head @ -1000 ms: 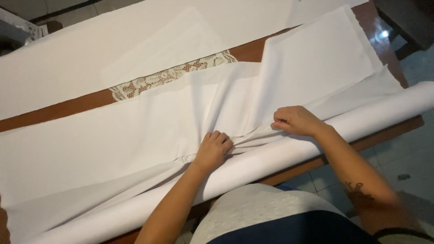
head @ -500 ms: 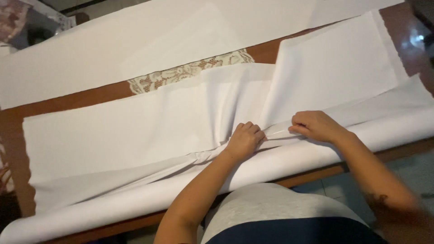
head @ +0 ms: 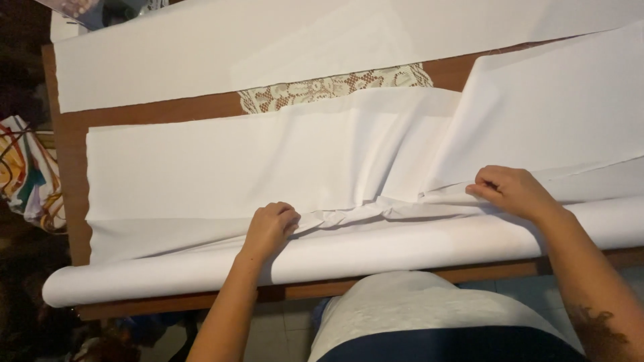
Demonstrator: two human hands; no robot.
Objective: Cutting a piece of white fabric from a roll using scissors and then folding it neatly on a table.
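White fabric (head: 268,161) lies spread over a brown wooden table (head: 67,161), coming off a thick white roll (head: 402,245) along the near edge. My left hand (head: 270,226) is closed on a bunched fold of the fabric just above the roll. Further right, my right hand (head: 510,191) pinches the fabric's edge where another white layer (head: 557,114) overlaps. Wrinkles run between the two hands.
A strip of cream lace (head: 335,88) shows on the table between the near fabric and a second white sheet (head: 302,40) at the back. Colourful patterned cloth (head: 27,174) hangs off the table's left side. Tiled floor shows below the near edge.
My view has shifted left, so more of the table's left end shows. My hands have spread further apart along the roll, still gripping the fabric, and the bunched fold between them has stretched.
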